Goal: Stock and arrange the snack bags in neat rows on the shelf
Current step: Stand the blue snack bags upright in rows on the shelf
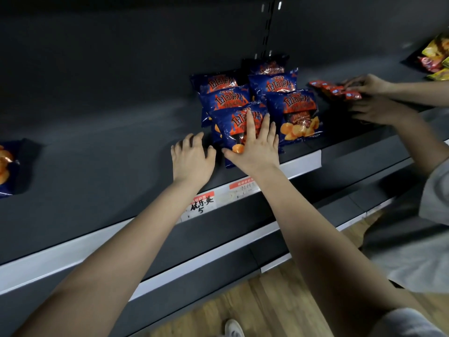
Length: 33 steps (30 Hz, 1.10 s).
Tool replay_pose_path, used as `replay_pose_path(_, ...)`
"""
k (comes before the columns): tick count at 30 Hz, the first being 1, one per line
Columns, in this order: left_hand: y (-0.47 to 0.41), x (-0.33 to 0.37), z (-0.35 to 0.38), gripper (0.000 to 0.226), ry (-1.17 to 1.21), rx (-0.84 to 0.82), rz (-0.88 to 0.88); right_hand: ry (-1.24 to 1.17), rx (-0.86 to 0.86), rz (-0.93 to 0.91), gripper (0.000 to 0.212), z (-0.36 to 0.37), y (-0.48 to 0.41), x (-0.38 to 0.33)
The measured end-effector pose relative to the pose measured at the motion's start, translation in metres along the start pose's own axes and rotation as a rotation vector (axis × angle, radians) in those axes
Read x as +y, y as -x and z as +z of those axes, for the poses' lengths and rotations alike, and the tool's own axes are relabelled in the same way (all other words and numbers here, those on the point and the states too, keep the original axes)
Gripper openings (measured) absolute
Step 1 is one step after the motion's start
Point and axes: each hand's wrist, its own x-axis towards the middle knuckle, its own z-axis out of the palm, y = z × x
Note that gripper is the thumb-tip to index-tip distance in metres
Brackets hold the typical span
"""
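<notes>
Several blue snack bags with orange lettering lie in two overlapping rows on the dark shelf point(102, 152). My right hand point(255, 147) presses flat, fingers spread, on the front bag of the left row point(230, 132). My left hand point(192, 156) hovers just left of that bag with loosely bent fingers, holding nothing. The front bag of the right row point(295, 115) lies beside it. One more blue bag point(7, 166) lies alone at the far left edge.
Another person's two hands point(371, 98) handle small red packets point(336, 90) on the shelf to the right. Yellow and red bags point(437, 57) sit at the far right. Price tags point(201, 206) line the shelf's front rail. Wood floor lies below.
</notes>
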Motion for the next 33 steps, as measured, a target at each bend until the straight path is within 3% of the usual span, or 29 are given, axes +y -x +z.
replay_pose_path(10,0.0,0.0,-0.001,0.048,0.012,-0.035,-0.009,0.029,-0.058,0.049,0.111,-0.007,0.002,-0.004)
replay_pose_path(16,-0.007,-0.011,-0.023,0.049,0.048,-0.023,-0.032,-0.077,0.223,-0.124,0.084,-0.022,0.007,-0.034)
replay_pose_path(25,0.024,-0.079,-0.075,0.058,0.003,0.06,-0.147,-0.238,-0.03,-0.402,0.069,0.005,0.025,-0.137)
replay_pose_path(30,0.059,-0.127,-0.108,0.033,-0.006,0.141,-0.301,-0.258,-0.194,-0.541,0.064,0.029,0.046,-0.195)
replay_pose_path(33,0.081,-0.154,-0.132,0.032,-0.035,0.233,-0.372,-0.278,-0.259,-0.625,0.061,0.041,0.061,-0.234)
